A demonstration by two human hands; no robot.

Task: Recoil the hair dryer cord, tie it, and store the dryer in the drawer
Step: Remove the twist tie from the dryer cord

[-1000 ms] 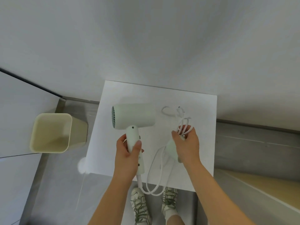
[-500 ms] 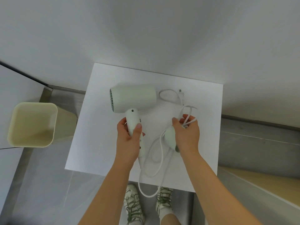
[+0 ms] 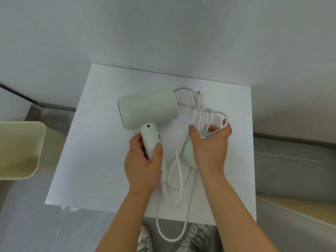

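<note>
A pale green hair dryer point(image 3: 148, 108) is held above a white tabletop point(image 3: 94, 142), barrel pointing left. My left hand point(image 3: 143, 164) grips its handle. Several loops of the white cord point(image 3: 201, 115) run through my right hand point(image 3: 211, 144), which holds them together with a pale green round piece point(image 3: 188, 153) under the palm. The plug point(image 3: 199, 96) lies on the table behind the loops. One long cord loop point(image 3: 171, 231) hangs over the table's near edge. No drawer is in view.
A cream square bin point(image 3: 20, 150) stands on the grey floor to the left of the table. White walls close in behind and at the left. A wooden surface point(image 3: 300, 210) shows at the lower right. My shoes point(image 3: 196, 239) are under the table's near edge.
The right hand has opened out a little and gathered more cord loops. The plug end has slid closer to the dryer barrel. The camera has moved closer to the table.
</note>
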